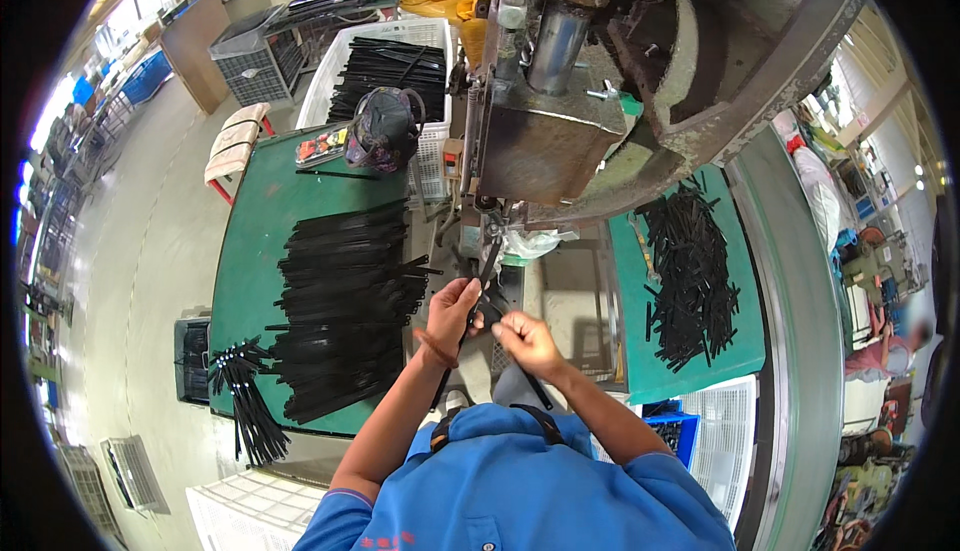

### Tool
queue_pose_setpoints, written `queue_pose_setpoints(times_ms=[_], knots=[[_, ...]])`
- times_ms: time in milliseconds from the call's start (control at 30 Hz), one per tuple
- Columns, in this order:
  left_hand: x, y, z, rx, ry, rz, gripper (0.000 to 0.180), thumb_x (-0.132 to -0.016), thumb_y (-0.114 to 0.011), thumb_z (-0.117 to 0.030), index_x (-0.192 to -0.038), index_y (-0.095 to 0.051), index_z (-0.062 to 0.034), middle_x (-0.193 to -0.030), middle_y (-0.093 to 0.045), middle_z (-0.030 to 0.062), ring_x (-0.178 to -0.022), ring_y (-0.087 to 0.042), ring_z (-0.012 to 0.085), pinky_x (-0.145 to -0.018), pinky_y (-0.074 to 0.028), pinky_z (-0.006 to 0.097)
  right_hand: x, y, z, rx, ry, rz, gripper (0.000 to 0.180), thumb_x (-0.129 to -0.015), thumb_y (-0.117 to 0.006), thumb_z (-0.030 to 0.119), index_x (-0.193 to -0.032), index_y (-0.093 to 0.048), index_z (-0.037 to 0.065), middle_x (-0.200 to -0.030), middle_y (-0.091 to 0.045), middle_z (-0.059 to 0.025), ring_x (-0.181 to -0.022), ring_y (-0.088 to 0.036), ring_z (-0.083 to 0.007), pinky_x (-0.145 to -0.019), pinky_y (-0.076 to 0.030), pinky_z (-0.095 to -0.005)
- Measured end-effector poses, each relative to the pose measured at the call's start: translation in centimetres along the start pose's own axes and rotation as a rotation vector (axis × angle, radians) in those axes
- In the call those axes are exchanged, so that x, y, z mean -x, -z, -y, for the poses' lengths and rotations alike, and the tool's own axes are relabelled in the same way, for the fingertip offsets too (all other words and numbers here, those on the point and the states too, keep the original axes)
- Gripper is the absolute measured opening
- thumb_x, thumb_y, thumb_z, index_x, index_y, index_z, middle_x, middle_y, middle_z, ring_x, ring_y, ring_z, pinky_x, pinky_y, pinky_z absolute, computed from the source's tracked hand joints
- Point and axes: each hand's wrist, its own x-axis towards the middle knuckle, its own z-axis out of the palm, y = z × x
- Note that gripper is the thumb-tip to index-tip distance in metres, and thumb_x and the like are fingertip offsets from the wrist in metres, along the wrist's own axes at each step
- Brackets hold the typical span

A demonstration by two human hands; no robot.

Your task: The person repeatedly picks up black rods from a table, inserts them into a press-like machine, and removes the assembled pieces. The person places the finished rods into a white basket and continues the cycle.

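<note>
My left hand (453,313) is closed around a thin black strip (490,263), in front of the machine. The strip's upper end points up toward the machine's lower working part (488,207). Close beside it, my right hand (531,342) has its fingers curled in a pinch and looks slightly blurred. Dark strip-like pieces show between and below the two hands, but I cannot make out which one the right fingers hold. On the green table to the left lies a wide pile of long black strips (345,301). A heap of shorter black pieces (690,276) covers the green surface to the right.
The heavy metal press (550,146) stands straight ahead. A white crate (322,91) of black strips, a dark patterned bag (383,136) and a tied bundle of strips (245,396) are at the left. A wrench (645,249) lies beside the right heap; a blue bin (685,436) sits below.
</note>
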Motion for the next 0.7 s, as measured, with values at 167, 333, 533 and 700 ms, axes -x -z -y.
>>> queue_pose_setpoints(times_ms=[167,333,533,700], knots=[[0.6,0.7,1.6,-0.013,0.093,-0.180,0.022,-0.092,-0.055,-0.026,-0.085,-0.061,-0.0061,-0.066,-0.055,-0.0031,-0.047,-0.046,0.0043,-0.040,-0.033,0.019,-4.9,5.1,-1.5,0.022,-0.024,-0.001,0.017,-0.092,-0.055,0.019,-0.085,-0.058,0.003,-0.068,-0.057,0.0003,-0.058,-0.053,-0.0065,-0.052,-0.044,-0.0246],[0.7,-2.0,0.6,-0.010,0.060,-0.169,0.022,-0.093,-0.053,-0.025,-0.086,-0.060,-0.0057,-0.075,-0.063,0.0022,-0.047,-0.048,0.0045,-0.042,-0.036,0.018,-17.8,11.9,-5.9,1.056,0.387,-0.411,0.015,-0.087,-0.054,0.020,-0.095,-0.062,0.010,-0.081,-0.064,-0.0032,-0.071,-0.061,-0.0255,-0.065,-0.050,-0.0368],[-0.4,-3.8,0.8,-0.038,-0.039,-0.251,0.022,-0.092,-0.054,-0.024,-0.086,-0.058,-0.0027,-0.080,-0.067,0.0070,-0.048,-0.051,0.0046,-0.041,-0.038,0.019,-20.8,12.6,-6.7,1.027,0.290,-0.304,0.013,-0.086,-0.056,0.018,-0.093,-0.061,0.008,-0.079,-0.064,-0.0030,-0.070,-0.060,-0.0231,-0.064,-0.049,-0.0355],[-0.8,-4.3,1.1,-0.031,-0.018,-0.244,0.022,-0.093,-0.053,-0.025,-0.089,-0.059,-0.0038,-0.082,-0.065,0.0054,-0.051,-0.050,0.0056,-0.047,-0.039,0.020,-20.9,12.5,-6.6,0.983,0.292,-0.302,0.012,-0.085,-0.058,0.017,-0.091,-0.061,0.008,-0.078,-0.063,-0.0028,-0.069,-0.060,-0.0212,-0.063,-0.048,-0.0344]])
